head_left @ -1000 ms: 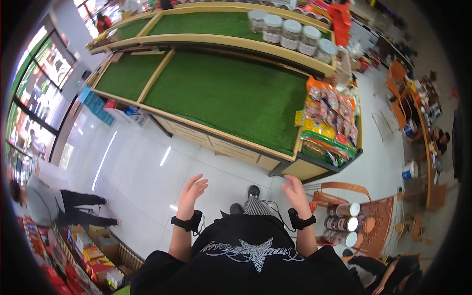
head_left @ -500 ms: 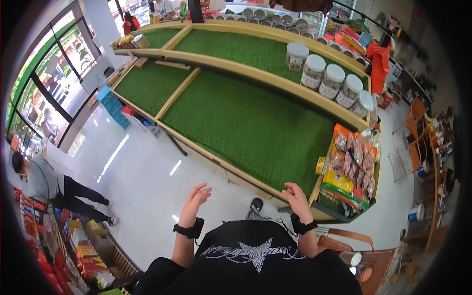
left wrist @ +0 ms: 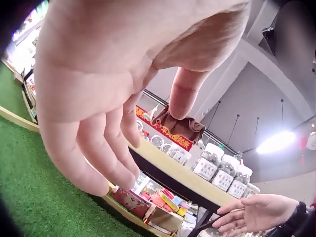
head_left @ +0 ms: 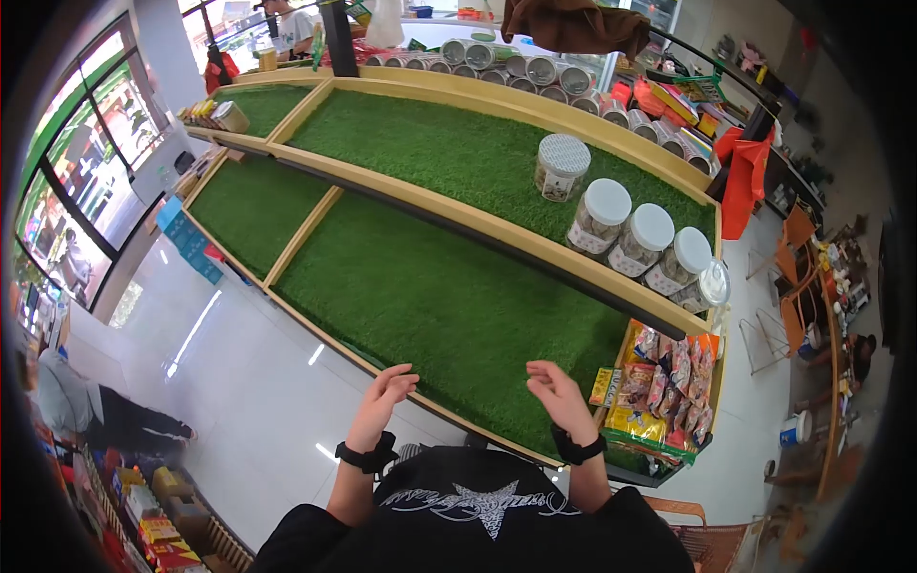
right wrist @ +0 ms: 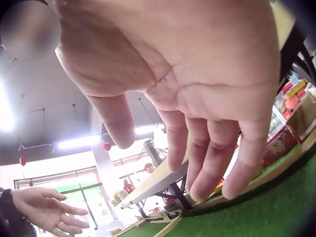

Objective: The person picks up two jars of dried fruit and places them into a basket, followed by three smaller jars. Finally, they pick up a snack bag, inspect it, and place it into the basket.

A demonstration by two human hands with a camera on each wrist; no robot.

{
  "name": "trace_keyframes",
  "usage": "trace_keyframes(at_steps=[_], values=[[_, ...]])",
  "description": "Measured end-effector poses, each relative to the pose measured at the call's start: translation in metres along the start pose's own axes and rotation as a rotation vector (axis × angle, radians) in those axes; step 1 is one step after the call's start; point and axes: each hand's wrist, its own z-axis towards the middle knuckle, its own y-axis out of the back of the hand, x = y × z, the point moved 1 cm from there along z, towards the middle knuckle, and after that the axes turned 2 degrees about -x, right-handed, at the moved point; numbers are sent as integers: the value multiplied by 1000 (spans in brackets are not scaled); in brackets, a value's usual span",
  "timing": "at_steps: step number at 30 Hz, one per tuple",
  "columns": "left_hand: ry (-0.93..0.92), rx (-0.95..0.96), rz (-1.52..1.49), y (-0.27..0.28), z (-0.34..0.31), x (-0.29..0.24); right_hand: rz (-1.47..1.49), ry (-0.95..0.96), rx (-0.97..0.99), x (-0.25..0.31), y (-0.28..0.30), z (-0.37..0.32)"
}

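Note:
My left hand hovers at the front edge of the lower turf-lined shelf, fingers loosely bent and holding nothing. Opposite it, my right hand is also without any object, palm turned inward, just left of a bin of bagged snacks. In the left wrist view the left fingers hang relaxed, thumb apart. The right wrist view shows the right fingers likewise loose over the green turf. Several clear jars with white lids stand on the upper shelf, beyond both hands.
A patterned-lid jar stands a little apart on the upper shelf. Small packages sit at its far left. Wooden dividers split the shelves. A person stands at left near stacked boxes. Orange chairs are at right.
My body has moved forward to the display, so the shelves and jars now appear nearer and the hands overlap the lower shelf's front edge. Both hands stay raised and hold nothing.

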Motion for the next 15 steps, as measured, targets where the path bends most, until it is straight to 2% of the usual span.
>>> trace_keyframes(at_steps=[3,9,12,15], values=[[59,59,51,9,28,4,4,-60,-27,-7,-5,-1],[38,230,122,14,94,-27,62,-199,-268,-27,-13,-7],[-9,349,146,25,126,-44,117,-207,-387,-30,-29,2],[-67,445,211,40,149,-63,185,-147,-475,-7,-56,28]])
